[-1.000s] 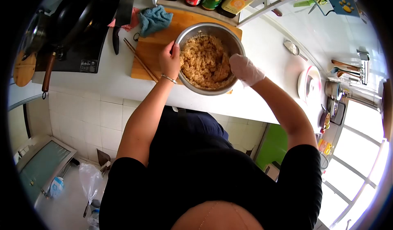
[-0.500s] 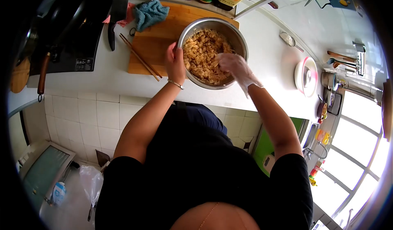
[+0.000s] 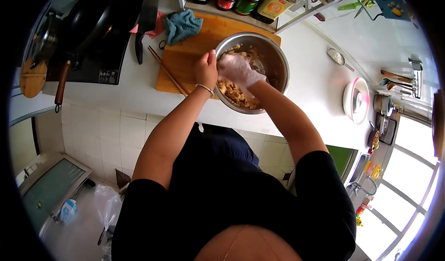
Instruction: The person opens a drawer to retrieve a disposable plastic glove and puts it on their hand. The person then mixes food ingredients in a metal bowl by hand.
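A steel bowl [image 3: 283, 70] stands partly on a wooden cutting board [image 3: 178, 64] and holds a crumbly brown mixture [image 3: 235, 94]. My left hand [image 3: 206, 70], with a bracelet at its wrist, grips the bowl's left rim. Inside the bowl, my right hand [image 3: 238, 70], in a clear plastic glove, lies on the mixture at the left side. Its fingers are blurred and it hides part of the mixture. Bare metal shows at the bowl's right side. Wooden chopsticks [image 3: 168, 70] lean over the board's left edge.
A blue-green cloth [image 3: 182, 25] lies on the board's corner, beside a cleaver [image 3: 147, 17]. A black pan [image 3: 92, 17] is on the cooktop at the left. Bottles [image 3: 276, 3] stand on a rack behind. A white and pink basin [image 3: 356, 101] and a scoop [image 3: 336, 56] are at the right.
My right hand has moved from the bowl's right side across to the left, over the mixture. More bare metal shows at the right. My left hand still holds the rim.
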`<act>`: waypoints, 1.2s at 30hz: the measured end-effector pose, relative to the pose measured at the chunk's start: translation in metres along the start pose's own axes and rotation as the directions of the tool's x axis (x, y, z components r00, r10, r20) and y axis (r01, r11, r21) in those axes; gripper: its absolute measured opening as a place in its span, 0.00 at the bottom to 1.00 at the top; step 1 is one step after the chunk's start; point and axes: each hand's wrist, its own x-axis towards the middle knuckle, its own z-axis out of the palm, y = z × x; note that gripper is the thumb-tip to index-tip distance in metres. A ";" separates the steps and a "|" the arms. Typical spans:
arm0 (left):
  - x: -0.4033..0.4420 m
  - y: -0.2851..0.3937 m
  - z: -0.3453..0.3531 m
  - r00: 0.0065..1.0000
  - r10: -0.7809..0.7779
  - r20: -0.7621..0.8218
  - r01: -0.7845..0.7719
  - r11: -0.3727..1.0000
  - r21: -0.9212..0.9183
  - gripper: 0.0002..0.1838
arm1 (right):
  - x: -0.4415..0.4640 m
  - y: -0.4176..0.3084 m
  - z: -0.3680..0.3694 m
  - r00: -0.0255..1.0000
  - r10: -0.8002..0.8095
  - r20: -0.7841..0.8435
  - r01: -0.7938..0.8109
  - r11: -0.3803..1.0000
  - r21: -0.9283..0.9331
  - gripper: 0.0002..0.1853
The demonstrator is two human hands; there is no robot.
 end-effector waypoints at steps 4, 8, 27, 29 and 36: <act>-0.005 0.005 -0.002 1.000 0.002 -0.014 -0.003 1.000 -0.017 0.22 | -0.086 0.017 0.000 0.853 -0.450 -0.264 0.425 0.893 -0.149 0.15; -0.002 0.001 0.002 0.998 0.047 -0.034 -0.050 0.996 -0.070 0.20 | -0.072 0.080 0.051 0.923 -0.264 -0.280 0.271 0.962 -0.011 0.23; 0.006 -0.014 0.006 0.999 0.034 0.009 -0.032 0.988 -0.153 0.22 | -0.049 0.036 0.037 0.909 -0.416 -0.030 0.417 0.907 0.059 0.12; 0.004 -0.011 0.004 0.999 0.031 0.039 -0.024 0.986 -0.165 0.22 | -0.045 0.076 0.040 0.879 -0.406 -0.249 0.373 0.912 -0.168 0.14; 0.003 -0.007 -0.002 0.999 0.039 -0.002 -0.039 0.996 -0.086 0.22 | -0.042 0.055 0.045 0.751 -0.604 -0.267 0.607 0.790 -0.080 0.11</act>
